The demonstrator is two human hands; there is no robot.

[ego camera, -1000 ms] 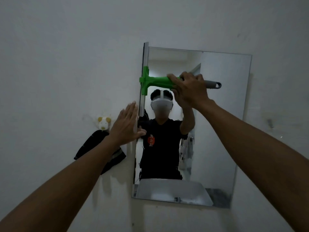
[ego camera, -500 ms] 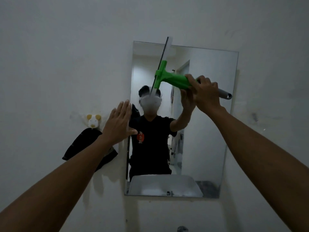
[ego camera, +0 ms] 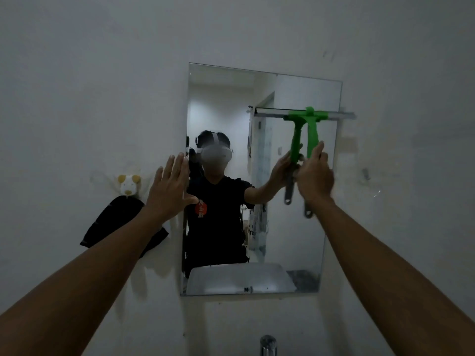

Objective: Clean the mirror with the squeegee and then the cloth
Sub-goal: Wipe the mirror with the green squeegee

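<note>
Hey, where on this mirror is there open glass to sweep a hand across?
Open glass: the mirror top, above the squeegee blade, and the lower right strip below the right hand. Crowded: the left edge, where the left hand lies flat, and mid-right around the squeegee.

The squeegee has a bright green handle and head, a silvery metal blade bar and a dark grey end. A black cloth hangs from a white animal-shaped wall hook with yellow ears, on a plain off-white wall. The tap is shiny chrome.
</note>
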